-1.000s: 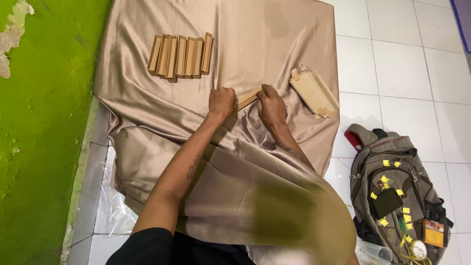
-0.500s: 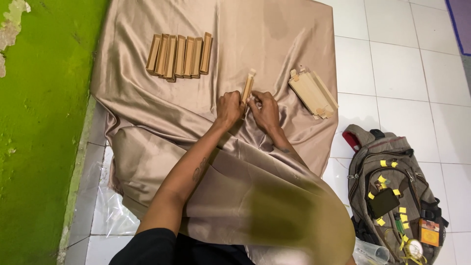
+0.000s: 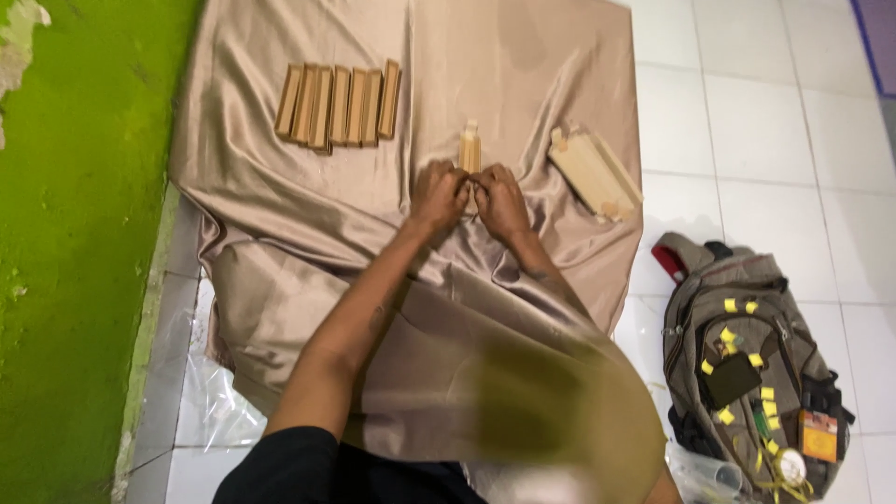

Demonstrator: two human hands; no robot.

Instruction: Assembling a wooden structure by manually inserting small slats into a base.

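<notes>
A slim wooden piece points away from me over a shiny beige cloth spread on the floor. My left hand and my right hand meet at its near end, both closed on it. A row of several similar wooden pieces lies on the cloth to the upper left. A loose pile of longer wooden pieces rests to the right of my hands.
A green wall runs along the left. White floor tiles lie to the right, with a grey backpack dotted with yellow tags. Clear plastic sheeting peeks out under the cloth's near left edge.
The wooden piece lay crosswise between my hands a second ago; it has turned until it points away from me, and both hands have drawn closer together at its near end.
</notes>
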